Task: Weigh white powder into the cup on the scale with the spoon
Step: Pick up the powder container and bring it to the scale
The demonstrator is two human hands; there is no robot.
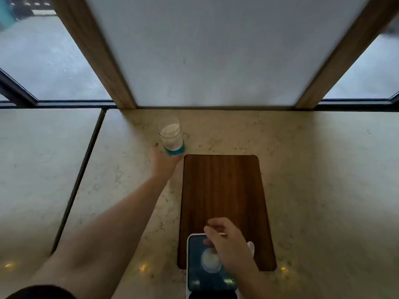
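A clear container (171, 134) with a blue base, partly filled with white powder, stands on the marble counter at the far left of the wooden board. My left hand (164, 161) grips it around the base. A white-edged scale (212, 275) with a dark top lies at the near end of the board. A small clear cup (210, 260) holding white powder sits on it. My right hand (226, 240) hovers over the cup, fingers pinched on a thin spoon handle (222, 234). The spoon's bowl is hidden by my hand.
A dark wooden board (222, 190) lies lengthwise on the marble counter (313, 169). A dark seam (82, 173) runs down the counter at the left. A frosted panel in a wood frame (216, 50) and windows rise behind the counter's back edge.
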